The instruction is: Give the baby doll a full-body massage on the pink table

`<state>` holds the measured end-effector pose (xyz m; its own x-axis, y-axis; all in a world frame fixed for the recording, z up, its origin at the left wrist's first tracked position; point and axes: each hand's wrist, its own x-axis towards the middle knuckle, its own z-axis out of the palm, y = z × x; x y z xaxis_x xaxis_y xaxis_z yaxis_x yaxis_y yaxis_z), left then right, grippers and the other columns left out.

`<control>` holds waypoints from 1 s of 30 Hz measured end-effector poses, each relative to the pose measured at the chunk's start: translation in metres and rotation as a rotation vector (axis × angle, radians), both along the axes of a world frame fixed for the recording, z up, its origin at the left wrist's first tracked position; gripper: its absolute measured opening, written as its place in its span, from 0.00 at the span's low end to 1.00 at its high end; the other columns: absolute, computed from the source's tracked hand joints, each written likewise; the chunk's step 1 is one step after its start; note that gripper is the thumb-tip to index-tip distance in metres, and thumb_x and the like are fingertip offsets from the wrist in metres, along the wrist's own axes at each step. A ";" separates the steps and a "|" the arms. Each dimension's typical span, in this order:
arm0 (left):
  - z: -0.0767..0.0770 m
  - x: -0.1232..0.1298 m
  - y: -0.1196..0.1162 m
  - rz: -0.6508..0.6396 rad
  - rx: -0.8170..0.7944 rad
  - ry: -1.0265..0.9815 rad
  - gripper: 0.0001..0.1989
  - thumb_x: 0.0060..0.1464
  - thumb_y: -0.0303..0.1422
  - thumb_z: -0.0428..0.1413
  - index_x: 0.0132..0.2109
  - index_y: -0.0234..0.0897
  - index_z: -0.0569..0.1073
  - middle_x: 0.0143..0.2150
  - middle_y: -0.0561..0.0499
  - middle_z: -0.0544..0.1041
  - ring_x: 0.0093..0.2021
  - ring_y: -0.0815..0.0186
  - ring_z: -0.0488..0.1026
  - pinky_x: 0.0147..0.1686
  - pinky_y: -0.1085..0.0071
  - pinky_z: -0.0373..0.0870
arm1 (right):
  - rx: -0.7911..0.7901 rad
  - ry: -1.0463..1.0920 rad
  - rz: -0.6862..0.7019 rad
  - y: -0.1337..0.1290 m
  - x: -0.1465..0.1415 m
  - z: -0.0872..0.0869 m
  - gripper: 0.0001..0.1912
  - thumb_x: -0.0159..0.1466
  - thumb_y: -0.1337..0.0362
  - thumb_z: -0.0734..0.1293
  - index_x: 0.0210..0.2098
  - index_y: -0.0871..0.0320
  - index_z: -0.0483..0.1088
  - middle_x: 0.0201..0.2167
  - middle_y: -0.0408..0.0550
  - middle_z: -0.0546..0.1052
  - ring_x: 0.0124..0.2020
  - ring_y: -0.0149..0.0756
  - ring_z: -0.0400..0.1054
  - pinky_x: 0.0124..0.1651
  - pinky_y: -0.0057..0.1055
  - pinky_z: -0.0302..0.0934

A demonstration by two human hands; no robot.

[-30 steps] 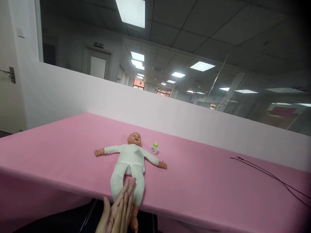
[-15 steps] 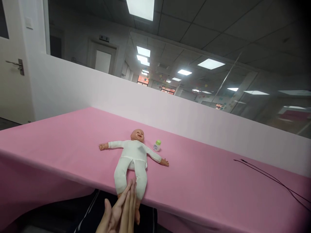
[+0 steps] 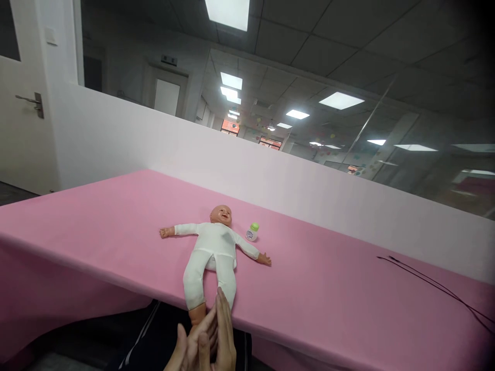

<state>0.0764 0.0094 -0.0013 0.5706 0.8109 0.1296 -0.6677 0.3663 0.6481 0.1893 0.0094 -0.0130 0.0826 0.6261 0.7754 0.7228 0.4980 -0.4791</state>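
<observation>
At lower centre, the left hand (image 3: pixel 190 349) and right hand (image 3: pixel 226 346) met, fingers extended, seemingly holding nothing; the doll (image 3: pixel 217 239) lay clothed, the bottle (image 3: pixel 251 234) capped beside it.

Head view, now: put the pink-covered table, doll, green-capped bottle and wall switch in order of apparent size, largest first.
1. Pink-covered table
2. Doll
3. Green-capped bottle and wall switch: too alike in size to rank.

White wall (image 3: pixel 116 136), dark ceiling (image 3: pixel 301 31), bright panels (image 3: pixel 228 13), pale door (image 3: pixel 23 123)
</observation>
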 end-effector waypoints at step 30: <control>0.013 -0.004 0.317 0.610 0.966 1.299 0.33 0.70 0.51 0.46 0.71 0.33 0.67 0.74 0.39 0.65 0.75 0.51 0.60 0.74 0.55 0.50 | -0.519 -0.405 -0.163 0.262 0.127 0.047 0.25 0.78 0.58 0.48 0.53 0.58 0.75 0.51 0.55 0.82 0.52 0.45 0.77 0.54 0.37 0.64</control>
